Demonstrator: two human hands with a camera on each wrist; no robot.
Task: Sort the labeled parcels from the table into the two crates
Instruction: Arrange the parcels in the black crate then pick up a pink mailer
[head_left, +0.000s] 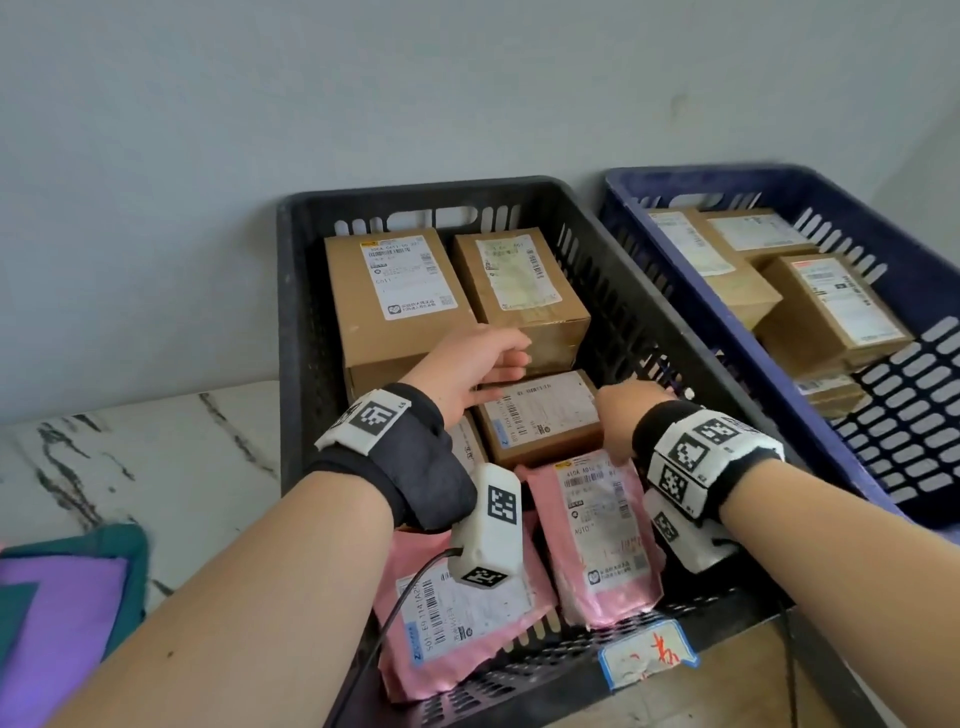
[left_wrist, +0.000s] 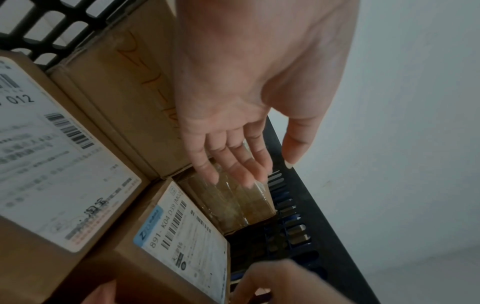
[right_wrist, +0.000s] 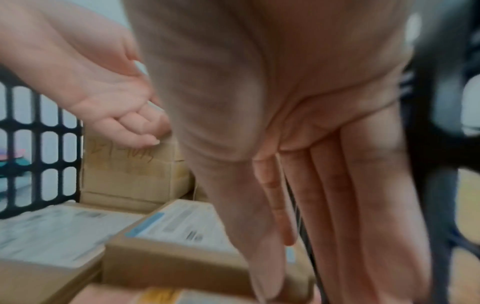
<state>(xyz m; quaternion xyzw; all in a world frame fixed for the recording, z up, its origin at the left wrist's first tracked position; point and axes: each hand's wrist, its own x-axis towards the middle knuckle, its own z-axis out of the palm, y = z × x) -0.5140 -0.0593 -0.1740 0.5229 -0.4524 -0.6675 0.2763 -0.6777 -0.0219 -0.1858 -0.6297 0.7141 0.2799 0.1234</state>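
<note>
Right hand (right_wrist: 298, 144) blurs, fingers (right_wrist: 363, 195) hiding the small box's (head_left: 540, 415) edge.

The bench (head_left: 130, 447) is white marble-patterned with dark veins, set against a pale wall. Its bare part shows at the left in the head view. A black crate (head_left: 296, 322) stands on it, its slotted walls rising from the surface, its far end close to the wall. Just beside it on the right sits a blue crate (head_left: 883, 218), the two long sides close together; whether they touch cannot be told. At the near left corner lies a flat purple and teal thing (head_left: 62, 613), partly cut off by the frame edge, apart from the black crate. Under the near end of the black crate a brown surface shows.
</note>
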